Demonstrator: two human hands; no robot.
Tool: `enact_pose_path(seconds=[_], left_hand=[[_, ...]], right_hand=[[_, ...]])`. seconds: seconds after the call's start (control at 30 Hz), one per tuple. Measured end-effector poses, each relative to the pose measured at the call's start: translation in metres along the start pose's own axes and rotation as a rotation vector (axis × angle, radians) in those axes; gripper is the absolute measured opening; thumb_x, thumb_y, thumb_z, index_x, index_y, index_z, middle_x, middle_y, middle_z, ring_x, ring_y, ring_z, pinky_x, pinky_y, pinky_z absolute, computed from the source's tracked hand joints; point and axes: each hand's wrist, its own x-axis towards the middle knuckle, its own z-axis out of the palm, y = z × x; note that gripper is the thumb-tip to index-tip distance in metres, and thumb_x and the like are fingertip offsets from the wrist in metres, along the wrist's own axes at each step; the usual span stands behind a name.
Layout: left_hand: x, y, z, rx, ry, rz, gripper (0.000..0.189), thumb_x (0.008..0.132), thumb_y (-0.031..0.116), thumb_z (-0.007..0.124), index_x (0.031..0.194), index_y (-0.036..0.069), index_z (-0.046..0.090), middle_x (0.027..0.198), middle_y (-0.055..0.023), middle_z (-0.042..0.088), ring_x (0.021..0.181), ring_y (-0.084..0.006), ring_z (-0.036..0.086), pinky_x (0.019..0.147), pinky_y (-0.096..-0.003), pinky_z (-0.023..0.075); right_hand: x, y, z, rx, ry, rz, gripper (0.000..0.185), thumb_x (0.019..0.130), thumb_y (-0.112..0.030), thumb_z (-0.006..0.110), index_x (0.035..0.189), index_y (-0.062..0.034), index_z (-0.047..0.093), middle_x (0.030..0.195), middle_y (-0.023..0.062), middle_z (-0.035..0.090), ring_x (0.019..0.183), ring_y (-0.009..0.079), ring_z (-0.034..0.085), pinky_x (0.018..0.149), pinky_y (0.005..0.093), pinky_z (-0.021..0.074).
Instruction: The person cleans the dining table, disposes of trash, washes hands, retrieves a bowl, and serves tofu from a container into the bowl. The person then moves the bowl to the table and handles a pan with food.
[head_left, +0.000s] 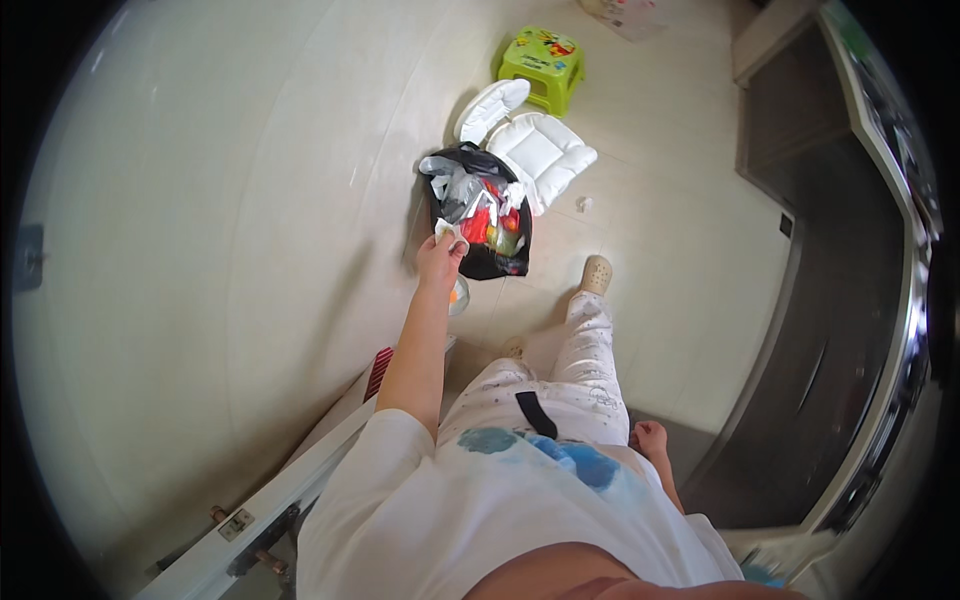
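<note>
My left hand (439, 262) pinches a crumpled white tissue (451, 234) at the near left edge of a bin lined with a black plastic bag (480, 265). Inside the bin lie a red wrapper (475, 226), a grey plastic bag (461, 196) and other mixed waste. Just under my left wrist, partly hidden, is a round clear container (460, 295) with something orange in it. My right hand (649, 437) hangs beside my hip with its fingers curled, and nothing shows in it.
Behind the bin are two white padded cushions (544, 152) (491, 109) and a green plastic stool (541, 64). A small white scrap (584, 203) lies on the floor. Dark cabinets (825, 300) line the right. An open door (300, 469) stands at lower left, close to my arm.
</note>
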Motion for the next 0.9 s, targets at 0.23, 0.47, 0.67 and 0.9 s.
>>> enact_pose_path(seconds=[0.23,0.47,0.67,0.9], left_hand=[[0.075,-0.04,0.018,0.125,0.291,0.087,0.017,0.077,-0.005,0.048,0.094,-0.005,0.052,0.089,-0.0123,0.058,0.072,-0.0186,0.06,0.061,-0.0282,0.0538],[0.154,-0.085,0.018,0.864,0.53,0.132,0.028,0.078,0.004,0.05,0.104,-0.004,0.051,0.091,-0.0211,0.058,0.087,-0.0335,0.058,0.076,-0.0367,0.0469],[0.204,-0.11,-0.059,1.453,0.606,0.155,0.028,0.083,0.011,0.05,0.107,-0.004,0.048,0.103,-0.0269,0.053,0.098,-0.0414,0.052,0.084,-0.0444,0.0424],[0.205,-0.083,-0.054,1.426,0.432,0.433,0.022,0.078,0.0,0.05,0.099,-0.002,0.046,0.102,-0.0251,0.049,0.093,-0.0424,0.049,0.083,-0.0454,0.041]], right_hand=[[0.147,-0.172,-0.09,0.079,-0.033,-0.044,0.019,0.088,-0.018,0.053,0.095,-0.0018,0.059,0.075,0.0065,0.062,0.06,0.0137,0.061,0.051,0.0242,0.0485],[0.169,-0.333,-0.084,0.26,-0.107,-0.086,0.021,0.089,-0.018,0.053,0.104,-0.0027,0.056,0.081,0.0055,0.061,0.063,0.011,0.059,0.055,0.0217,0.0485],[0.22,-0.37,0.004,0.091,-0.204,-0.179,0.018,0.087,-0.012,0.054,0.1,-0.0005,0.058,0.082,0.0075,0.063,0.062,0.0115,0.06,0.053,0.0216,0.0484],[0.227,-0.557,0.192,-0.23,-0.201,-1.086,0.038,0.074,-0.009,0.063,0.111,-0.0021,0.053,0.106,0.0166,0.056,0.1,0.0301,0.053,0.087,0.0359,0.0423]])
